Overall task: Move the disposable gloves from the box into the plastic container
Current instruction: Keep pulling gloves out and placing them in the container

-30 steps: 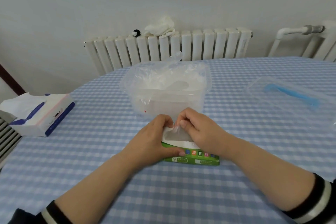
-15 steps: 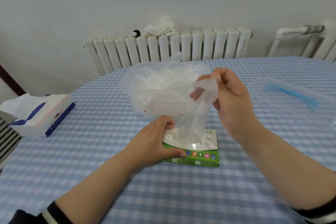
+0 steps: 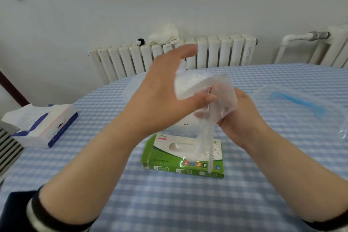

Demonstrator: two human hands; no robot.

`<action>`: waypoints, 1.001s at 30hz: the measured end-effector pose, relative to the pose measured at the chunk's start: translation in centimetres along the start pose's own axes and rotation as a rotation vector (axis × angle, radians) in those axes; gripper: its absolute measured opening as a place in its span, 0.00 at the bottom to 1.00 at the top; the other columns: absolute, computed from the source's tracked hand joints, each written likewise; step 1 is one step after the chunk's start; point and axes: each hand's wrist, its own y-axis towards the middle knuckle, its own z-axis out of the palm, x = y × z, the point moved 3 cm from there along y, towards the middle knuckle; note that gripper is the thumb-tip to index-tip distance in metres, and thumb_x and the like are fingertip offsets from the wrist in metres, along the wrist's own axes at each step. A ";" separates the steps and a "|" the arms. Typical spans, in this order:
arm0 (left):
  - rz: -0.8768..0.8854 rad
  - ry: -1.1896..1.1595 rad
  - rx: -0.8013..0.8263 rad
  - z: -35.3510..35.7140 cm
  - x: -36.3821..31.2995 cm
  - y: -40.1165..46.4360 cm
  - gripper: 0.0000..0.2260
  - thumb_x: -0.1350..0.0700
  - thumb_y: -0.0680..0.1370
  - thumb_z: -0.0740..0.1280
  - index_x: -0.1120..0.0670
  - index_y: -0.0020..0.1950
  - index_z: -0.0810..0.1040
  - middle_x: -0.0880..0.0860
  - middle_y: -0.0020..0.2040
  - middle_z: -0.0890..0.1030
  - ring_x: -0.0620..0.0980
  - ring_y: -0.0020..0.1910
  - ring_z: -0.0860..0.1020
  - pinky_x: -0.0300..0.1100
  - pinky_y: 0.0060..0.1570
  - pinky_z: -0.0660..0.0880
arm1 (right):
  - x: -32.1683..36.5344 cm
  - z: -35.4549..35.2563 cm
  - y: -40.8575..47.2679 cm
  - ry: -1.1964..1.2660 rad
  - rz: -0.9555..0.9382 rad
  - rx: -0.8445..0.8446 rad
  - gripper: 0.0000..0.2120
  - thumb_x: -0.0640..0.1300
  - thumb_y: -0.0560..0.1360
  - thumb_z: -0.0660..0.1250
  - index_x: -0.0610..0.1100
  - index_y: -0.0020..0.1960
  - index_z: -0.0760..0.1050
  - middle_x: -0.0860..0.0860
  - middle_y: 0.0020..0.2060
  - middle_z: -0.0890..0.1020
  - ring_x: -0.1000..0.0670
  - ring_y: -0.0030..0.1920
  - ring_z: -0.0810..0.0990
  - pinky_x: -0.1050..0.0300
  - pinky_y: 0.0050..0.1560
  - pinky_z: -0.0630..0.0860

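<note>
The green glove box (image 3: pixel 183 158) lies flat on the checked table (image 3: pixel 169 203), just below the centre of my view, at about 6 o'clock from my hands. Its oval opening on top shows white inside; I cannot tell how many gloves remain there. The plastic container (image 3: pixel 190 84) stands behind the box, at 12 o'clock from it, and my hands hide most of it. I see crumpled clear film inside it, which looks like gloves already put there, but I cannot count them. The container's lid (image 3: pixel 301 103), clear with a blue handle, lies apart on the table at 3 o'clock.

My right hand (image 3: pixel 243 118) is raised above the box, and its fingers are curled around one thin transparent glove (image 3: pixel 216 107). The upper part of the glove is bunched at my fingers, and the lower part hangs down in a narrow strip that reaches in front of the box top. My left hand (image 3: pixel 165 100) is also raised, just beside the right one at 9 o'clock from it. Its fingers are spread wide and loose, the thumb points toward the glove and seems to touch its edge, but it grips nothing.

A tissue pack (image 3: pixel 43 126) lies at 9 o'clock on the table, well apart.
</note>
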 end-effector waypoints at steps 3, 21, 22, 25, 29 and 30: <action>0.081 0.020 0.053 0.7 -2.4 2.4 0.08 0.48 0.75 0.72 0.46 0.53 0.79 0.38 0.52 0.80 0.34 0.54 0.75 0.26 0.55 0.67 | -0.1 0.5 0.4 -0.071 0.019 -0.011 0.09 0.34 0.80 0.59 0.40 0.46 0.77 0.49 0.33 0.82 0.49 0.33 0.82 0.54 0.33 0.80; -0.558 0.199 -0.092 -1.4 13.0 9.7 0.11 0.53 0.77 0.68 0.55 0.56 0.71 0.52 0.42 0.77 0.50 0.37 0.77 0.44 0.40 0.75 | -0.2 -2.9 1.5 0.251 0.218 -0.174 0.34 0.67 0.79 0.46 0.41 0.47 0.79 0.46 0.37 0.85 0.52 0.26 0.79 0.65 0.21 0.64; -0.571 0.275 -0.053 -1.1 13.8 9.2 0.13 0.52 0.78 0.68 0.56 0.58 0.70 0.54 0.45 0.78 0.54 0.41 0.78 0.47 0.43 0.75 | -0.1 -3.1 1.5 0.234 0.183 -0.209 0.32 0.65 0.80 0.47 0.41 0.46 0.78 0.46 0.35 0.84 0.52 0.26 0.78 0.64 0.21 0.63; -0.553 0.539 0.049 -0.3 14.6 8.1 0.16 0.49 0.80 0.65 0.57 0.62 0.68 0.55 0.46 0.77 0.56 0.44 0.75 0.46 0.41 0.68 | 0.1 -3.1 1.4 0.176 0.117 -0.254 0.27 0.61 0.81 0.49 0.41 0.45 0.76 0.47 0.32 0.82 0.52 0.25 0.76 0.64 0.22 0.63; -0.468 0.733 0.101 0.2 15.0 6.8 0.16 0.49 0.81 0.62 0.56 0.63 0.66 0.52 0.39 0.73 0.55 0.40 0.74 0.45 0.37 0.68 | 0.2 -2.3 1.2 0.006 0.090 -0.211 0.23 0.55 0.83 0.51 0.41 0.44 0.75 0.47 0.30 0.82 0.53 0.25 0.76 0.64 0.22 0.62; -0.458 0.754 0.109 0.4 15.1 6.6 0.16 0.49 0.81 0.62 0.56 0.64 0.66 0.52 0.38 0.73 0.54 0.40 0.74 0.44 0.36 0.67 | 0.1 -2.1 1.1 -0.040 0.094 -0.186 0.22 0.54 0.83 0.51 0.41 0.44 0.75 0.47 0.31 0.82 0.53 0.25 0.76 0.64 0.22 0.62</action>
